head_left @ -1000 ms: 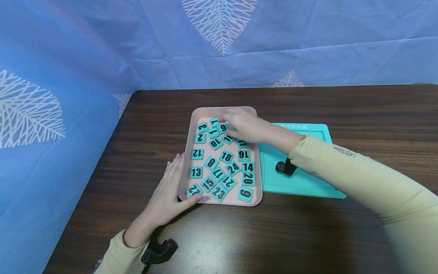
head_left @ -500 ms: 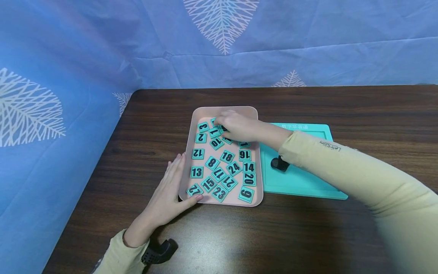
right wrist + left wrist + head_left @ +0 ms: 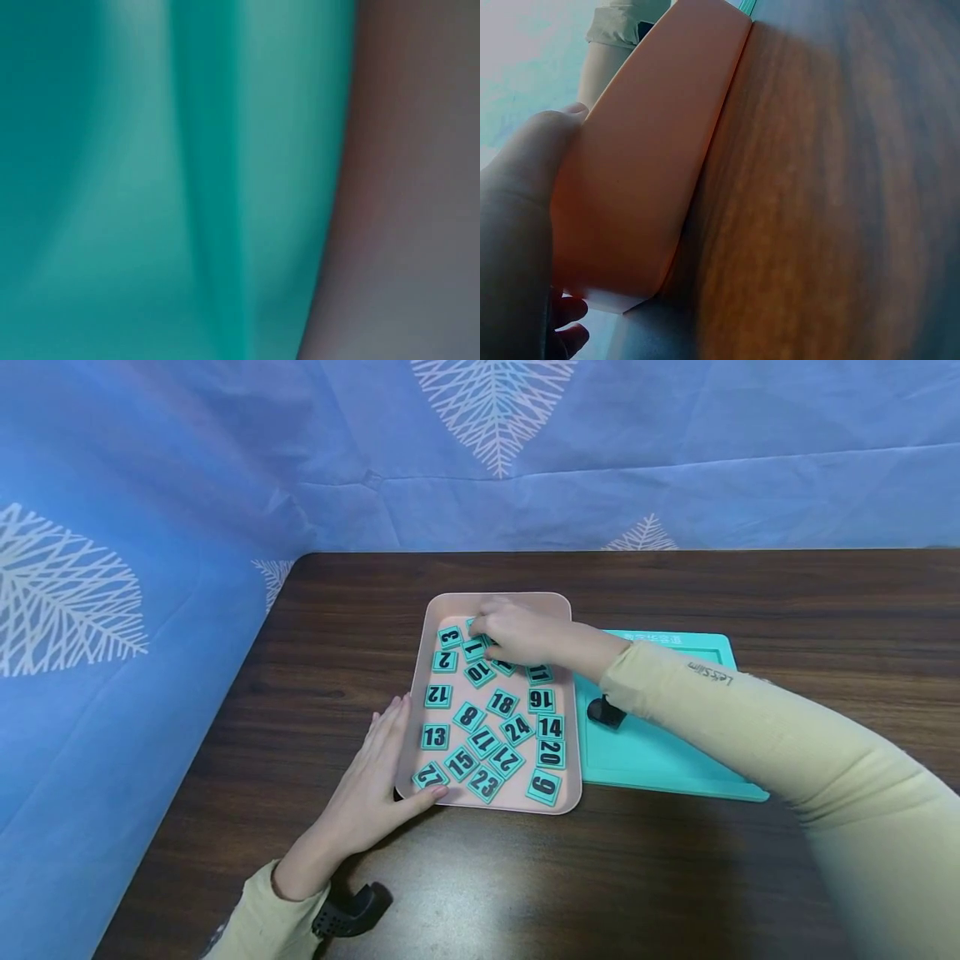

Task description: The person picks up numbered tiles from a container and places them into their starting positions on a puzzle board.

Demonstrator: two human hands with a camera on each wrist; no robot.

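Number tiles lie in the pink tray under and around my right hand, fingertips hidden, so can't tell if I'm pinching one. My left hand lies straight-fingered along the tray's outside, not clutching it, so I reckon a hard poke could skid the tray or shove neighbouring tiles askew.

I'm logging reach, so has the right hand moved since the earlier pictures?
Yes: the right hand has shifted slightly left, judged against the pink tray.
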